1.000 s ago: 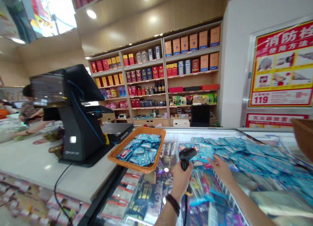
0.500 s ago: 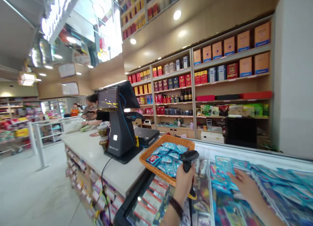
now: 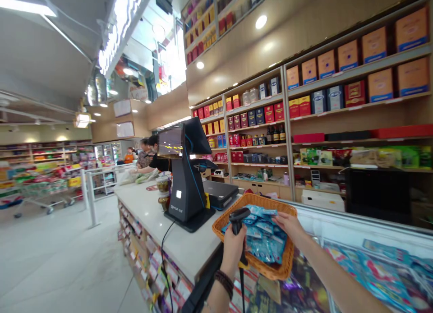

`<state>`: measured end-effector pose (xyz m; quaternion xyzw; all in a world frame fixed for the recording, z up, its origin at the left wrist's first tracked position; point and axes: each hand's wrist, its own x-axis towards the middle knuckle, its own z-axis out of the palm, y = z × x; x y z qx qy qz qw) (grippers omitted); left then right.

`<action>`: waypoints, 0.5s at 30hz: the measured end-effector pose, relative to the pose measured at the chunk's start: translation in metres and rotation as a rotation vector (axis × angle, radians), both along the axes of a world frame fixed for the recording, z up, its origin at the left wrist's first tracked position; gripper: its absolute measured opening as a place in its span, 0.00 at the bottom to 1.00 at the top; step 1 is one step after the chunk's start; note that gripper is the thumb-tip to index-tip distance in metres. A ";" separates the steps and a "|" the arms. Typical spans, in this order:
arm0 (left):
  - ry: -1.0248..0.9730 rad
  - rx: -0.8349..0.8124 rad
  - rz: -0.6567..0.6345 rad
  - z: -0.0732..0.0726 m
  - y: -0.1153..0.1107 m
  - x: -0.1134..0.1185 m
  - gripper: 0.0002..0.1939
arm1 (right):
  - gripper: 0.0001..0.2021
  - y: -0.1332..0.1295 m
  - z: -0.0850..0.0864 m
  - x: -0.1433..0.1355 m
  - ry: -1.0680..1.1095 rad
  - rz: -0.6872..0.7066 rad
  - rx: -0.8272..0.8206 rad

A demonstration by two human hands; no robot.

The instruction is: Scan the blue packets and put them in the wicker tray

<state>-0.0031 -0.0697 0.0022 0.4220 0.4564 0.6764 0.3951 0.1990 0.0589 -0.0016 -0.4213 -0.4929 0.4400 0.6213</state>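
Note:
My left hand [image 3: 233, 241] is wrapped round the handle of a black barcode scanner [image 3: 239, 214], held upright at the near left side of a wicker basket [image 3: 284, 271]. Inside the basket lies a heap of small blue packets [image 3: 264, 245]. Over the basket's right side, my right hand [image 3: 289, 225] pinches the edge of a blue packet [image 3: 269, 212] at the top of the heap. The scanner's cable hangs down below my left hand. More blue packets [image 3: 382, 272] lie on the glass counter at the right, partly under my right forearm.
A black checkout terminal [image 3: 189, 182] stands on the white counter [image 3: 145, 204], with a flat black cash drawer [image 3: 221, 193] behind it. Shelves of boxed goods [image 3: 253, 117] line the back wall. People [image 3: 154, 157] are at the counter's far end.
My right hand has moved left from the packets on the glass counter to the basket. The scanner in my left hand has shifted left against the basket, and the view has turned.

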 end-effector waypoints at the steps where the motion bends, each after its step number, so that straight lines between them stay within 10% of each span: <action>1: -0.004 -0.006 0.016 -0.001 0.001 -0.003 0.26 | 0.10 0.004 0.000 -0.004 0.008 0.005 0.005; 7: -0.014 0.006 -0.003 0.000 -0.002 -0.001 0.29 | 0.08 -0.006 -0.008 0.022 0.024 -0.020 0.003; 15: 0.084 0.037 -0.119 0.009 -0.015 0.054 0.29 | 0.09 -0.062 -0.021 0.135 -0.106 -0.182 0.059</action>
